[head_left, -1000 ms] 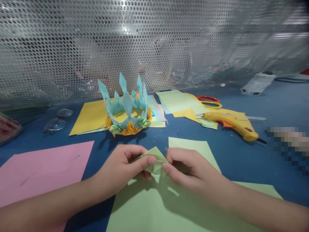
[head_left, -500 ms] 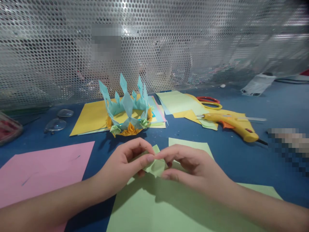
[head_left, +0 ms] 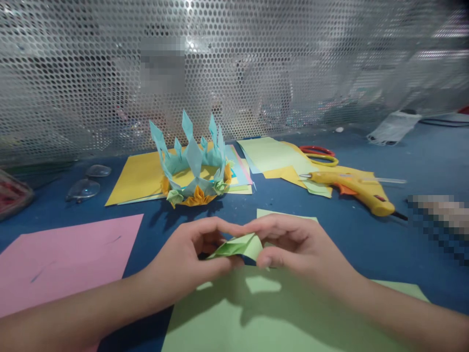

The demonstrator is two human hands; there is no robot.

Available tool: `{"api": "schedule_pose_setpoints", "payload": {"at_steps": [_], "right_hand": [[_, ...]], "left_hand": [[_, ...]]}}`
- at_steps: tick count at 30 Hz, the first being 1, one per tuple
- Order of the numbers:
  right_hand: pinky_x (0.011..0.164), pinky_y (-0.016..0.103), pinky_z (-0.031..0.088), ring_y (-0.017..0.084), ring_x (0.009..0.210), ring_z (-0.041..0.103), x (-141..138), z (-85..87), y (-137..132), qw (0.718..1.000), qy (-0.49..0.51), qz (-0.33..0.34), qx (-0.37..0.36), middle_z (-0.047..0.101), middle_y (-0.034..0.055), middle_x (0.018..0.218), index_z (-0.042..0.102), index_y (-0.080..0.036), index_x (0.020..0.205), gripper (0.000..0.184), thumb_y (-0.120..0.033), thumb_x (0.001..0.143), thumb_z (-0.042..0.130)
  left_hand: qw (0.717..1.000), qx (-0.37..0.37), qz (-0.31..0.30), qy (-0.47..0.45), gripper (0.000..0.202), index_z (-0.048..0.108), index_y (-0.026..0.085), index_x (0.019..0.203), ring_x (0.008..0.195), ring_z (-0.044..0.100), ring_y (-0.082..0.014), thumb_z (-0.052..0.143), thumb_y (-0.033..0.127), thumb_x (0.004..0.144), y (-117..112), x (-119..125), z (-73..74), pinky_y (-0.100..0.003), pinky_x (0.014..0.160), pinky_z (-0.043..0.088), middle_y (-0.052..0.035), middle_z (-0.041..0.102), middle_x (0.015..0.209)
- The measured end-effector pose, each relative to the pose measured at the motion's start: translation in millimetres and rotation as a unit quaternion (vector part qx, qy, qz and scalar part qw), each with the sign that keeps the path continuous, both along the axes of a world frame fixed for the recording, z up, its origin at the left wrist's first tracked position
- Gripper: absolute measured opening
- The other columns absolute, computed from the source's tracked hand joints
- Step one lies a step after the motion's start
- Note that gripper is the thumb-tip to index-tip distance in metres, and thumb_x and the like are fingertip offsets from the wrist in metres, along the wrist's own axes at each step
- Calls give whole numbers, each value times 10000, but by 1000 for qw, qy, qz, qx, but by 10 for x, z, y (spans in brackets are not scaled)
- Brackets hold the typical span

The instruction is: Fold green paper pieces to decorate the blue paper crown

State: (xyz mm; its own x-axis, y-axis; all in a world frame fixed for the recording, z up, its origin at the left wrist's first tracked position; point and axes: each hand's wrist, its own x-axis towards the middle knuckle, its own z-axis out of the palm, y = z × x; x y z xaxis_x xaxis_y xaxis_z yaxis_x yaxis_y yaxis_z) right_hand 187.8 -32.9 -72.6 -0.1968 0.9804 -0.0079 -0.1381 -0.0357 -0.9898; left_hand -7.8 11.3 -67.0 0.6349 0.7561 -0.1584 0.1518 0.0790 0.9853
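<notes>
The table (head_left: 432, 166) is blue and smooth, with little white specks on it. Behind it stands a shiny gray metal wall (head_left: 234, 54), full of tiny round holes, and the things past it look blurry. Near the wall sits a pointy light blue paper crown (head_left: 194, 159), with crinkly orange and green paper flowers around its bottom. It stands partly on flat yellow paper (head_left: 134, 178). To the right are scissors (head_left: 332, 161) with a red loop and a yellow loop, and a yellow plastic glue gun (head_left: 353, 189) with an orange trigger and a clear stick poking out its back. A flat pink sheet (head_left: 73, 259) with thin dark marks lies at the left. A big green sheet (head_left: 205, 325) lies in front, under the hands. The small folded green paper (head_left: 253, 246) is up above that sheet, between the two hands. It is bent and curls at its right side. The left hand (head_left: 183, 252) holds its left end, thumb below and fingers curved over it. The right hand (head_left: 302, 247) has its right end, with thumb and pointer finger a bit apart and the paper between them. The two pointer fingers meet, or nearly meet, over the top.
</notes>
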Motion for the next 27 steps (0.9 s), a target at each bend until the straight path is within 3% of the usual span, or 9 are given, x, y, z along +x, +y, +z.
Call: {"api": "schedule_pose_setpoints", "payload": {"at_steps": [2, 4, 7, 10, 13, 17, 22, 27], "right_hand": [[617, 198, 473, 101, 651, 616, 0, -11, -12, 1000, 11, -13, 10, 710, -56, 715, 726, -277, 908, 252, -149, 697, 779], [618, 216, 462, 107, 636, 589, 3, -18, -28, 998, -3, -40, 38, 659, -72, 670, 688, -276, 931, 257, -181, 707, 774], [602, 245, 429, 127, 644, 525, 7, -18, -51, 986, -110, -75, 103, 555, -68, 651, 668, -261, 877, 188, -189, 728, 757], [625, 250, 443, 126, 661, 528, 7, -1, -65, 956, -207, -93, 185, 579, -50, 707, 651, -245, 819, 122, -132, 787, 683], [679, 206, 491, 112, 753, 602, 6, 13, -72, 926, -244, -95, 271, 657, -12, 831, 693, -235, 894, 199, -62, 830, 617], [768, 162, 514, 105, 872, 642, 13, 1, -81, 885, -275, -97, 363, 650, 56, 966, 750, -181, 947, 286, 7, 848, 559], [748, 142, 524, 92, 834, 642, 28, 4, -91, 872, -270, -74, 402, 601, 72, 959, 760, -136, 880, 291, 38, 832, 533], [752, 158, 533, 98, 855, 645, 29, 34, -106, 877, -260, -45, 402, 563, 74, 982, 745, -137, 851, 315, 53, 821, 495]], "left_hand": [[1000, 1, 4, 25, 58, 683, 181, 835, 602, 628, -106, 665, 229, 808, -3, 6, 13, -193, 599, 486, 29, 694, 664], [999, 1, 4, 39, 162, 645, 167, 728, 520, 588, -97, 624, 283, 838, 0, 9, 31, -191, 543, 458, 33, 657, 565], [997, 8, -8, 75, 227, 605, 165, 651, 489, 539, -81, 612, 290, 840, 10, 7, 54, -173, 496, 395, 40, 624, 507], [996, 1, -24, 88, 221, 611, 158, 657, 453, 498, -65, 607, 281, 840, 26, 6, 57, -162, 467, 350, 50, 601, 479], [996, -19, -36, 80, 206, 640, 148, 706, 441, 510, -66, 615, 306, 836, 49, 8, 47, -158, 463, 356, 53, 589, 472], [997, -46, -47, 52, 272, 669, 145, 716, 456, 541, -71, 623, 386, 834, 78, 1, 45, -153, 476, 373, 40, 603, 482], [995, -87, -49, 20, 288, 696, 148, 691, 464, 572, -75, 690, 421, 782, 95, -36, 45, -149, 474, 395, 22, 639, 515], [991, -120, -62, -10, 277, 707, 146, 669, 437, 589, -69, 714, 408, 758, 101, -53, 51, -139, 448, 406, 18, 659, 548]]}}
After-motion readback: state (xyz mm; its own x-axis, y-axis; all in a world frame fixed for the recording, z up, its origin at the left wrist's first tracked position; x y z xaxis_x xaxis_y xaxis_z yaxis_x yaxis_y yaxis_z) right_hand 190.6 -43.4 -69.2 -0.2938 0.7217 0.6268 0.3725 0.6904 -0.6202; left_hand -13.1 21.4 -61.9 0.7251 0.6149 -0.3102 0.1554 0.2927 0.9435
